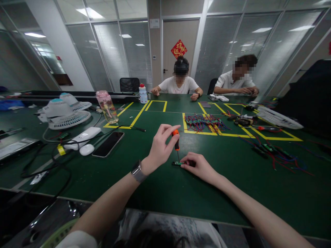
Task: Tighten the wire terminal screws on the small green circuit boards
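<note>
My left hand [164, 143], with a watch [138, 171] on its wrist, is closed around the top of a screwdriver [177, 146] with an orange and black handle. The screwdriver stands nearly upright, its tip down at a small green circuit board [177, 163] lying on the table. The fingertips of my right hand [198, 165] pinch the right end of that board. Whether a screw sits under the tip is too small to tell.
A bundle of wired circuit boards [204, 122] lies inside yellow tape beyond my hands; more wired boards [274, 151] lie right. On the left are a phone [108, 144], a white earbud case [87, 149], a bottle [107, 108], fans [68, 115] and black cables. Two people sit opposite.
</note>
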`<state>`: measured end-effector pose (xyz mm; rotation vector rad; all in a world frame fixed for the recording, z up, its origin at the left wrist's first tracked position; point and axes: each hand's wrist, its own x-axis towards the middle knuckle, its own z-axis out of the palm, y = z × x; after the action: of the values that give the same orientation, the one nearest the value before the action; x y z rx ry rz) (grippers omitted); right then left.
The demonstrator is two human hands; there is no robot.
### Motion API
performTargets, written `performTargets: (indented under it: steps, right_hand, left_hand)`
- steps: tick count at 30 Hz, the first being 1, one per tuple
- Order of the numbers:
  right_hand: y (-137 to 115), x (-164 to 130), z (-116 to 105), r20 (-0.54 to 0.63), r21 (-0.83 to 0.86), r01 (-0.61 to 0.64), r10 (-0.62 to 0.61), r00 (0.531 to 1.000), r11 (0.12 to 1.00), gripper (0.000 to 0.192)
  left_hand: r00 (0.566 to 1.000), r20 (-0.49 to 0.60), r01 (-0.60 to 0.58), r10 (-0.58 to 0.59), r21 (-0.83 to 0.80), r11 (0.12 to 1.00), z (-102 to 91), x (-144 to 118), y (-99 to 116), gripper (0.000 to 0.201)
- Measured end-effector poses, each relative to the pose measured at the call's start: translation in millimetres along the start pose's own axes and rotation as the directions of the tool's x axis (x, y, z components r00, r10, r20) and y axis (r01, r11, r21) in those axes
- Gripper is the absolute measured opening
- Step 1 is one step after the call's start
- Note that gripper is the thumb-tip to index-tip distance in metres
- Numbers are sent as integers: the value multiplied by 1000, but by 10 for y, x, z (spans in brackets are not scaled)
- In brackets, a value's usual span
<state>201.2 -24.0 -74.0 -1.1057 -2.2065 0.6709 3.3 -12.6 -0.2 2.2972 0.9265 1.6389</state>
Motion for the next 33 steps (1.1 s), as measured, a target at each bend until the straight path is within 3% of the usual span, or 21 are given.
performTargets:
  steps: [8, 13, 16, 19, 24, 29, 33]
  right_hand:
    - [2, -9, 8, -13, -7, 7, -7, 1000, 1000, 10]
    - [-1, -1, 9, -14, -11, 10, -11, 1000, 1000, 10]
    - [6, -2, 14, -19, -14, 13, -14, 1000, 1000, 10]
    - [14, -5, 20, -24, -22, 17, -18, 1000, 1000, 9]
    - [13, -3, 18, -17, -14, 13, -14, 1000, 1000, 10]
    - [14, 1, 19, -21, -17, 15, -15, 1000, 1000, 9]
    - [7, -1, 17, -10, -17, 9, -9, 1000, 1000, 10]
  left_hand:
    - [998, -53, -27, 26, -10, 1000, 36, -31, 45, 19]
    - [997, -23, -76, 75, -10, 997, 37, -45, 77, 30]
    - [995, -45, -94, 94, -2, 996, 55, -54, 67, 26]
    - [993, -93, -68, 70, 26, 997, 70, -67, 60, 19]
    - [999, -45, -19, 19, 1, 1000, 65, -76, 65, 29]
    - [995, -94, -24, 28, 51, 998, 70, -70, 49, 19]
    - [998, -62, -10, 12, 33, 999, 64, -68, 54, 26]
